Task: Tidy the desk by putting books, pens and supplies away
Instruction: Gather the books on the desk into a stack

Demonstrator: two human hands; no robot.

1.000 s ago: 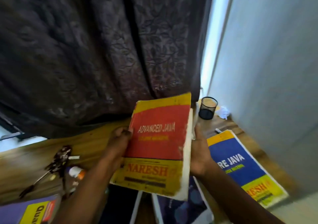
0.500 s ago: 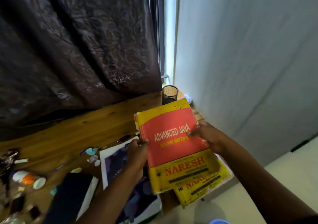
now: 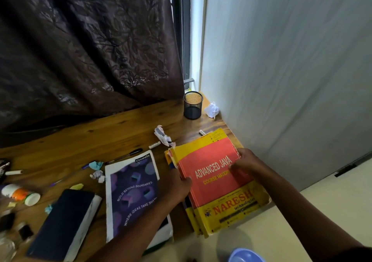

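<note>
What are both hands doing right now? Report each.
Left hand: gripping the left edge of the Advanced Java book.
Right hand: gripping the same book's right edge.

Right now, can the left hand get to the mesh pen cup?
Probably yes. The left hand is holding the red book's edge, but only bare desk and a crumpled paper lie between it and the pen cup.

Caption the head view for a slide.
Both hands, left hand and right hand, set the Advanced Java book onto another book.
</note>
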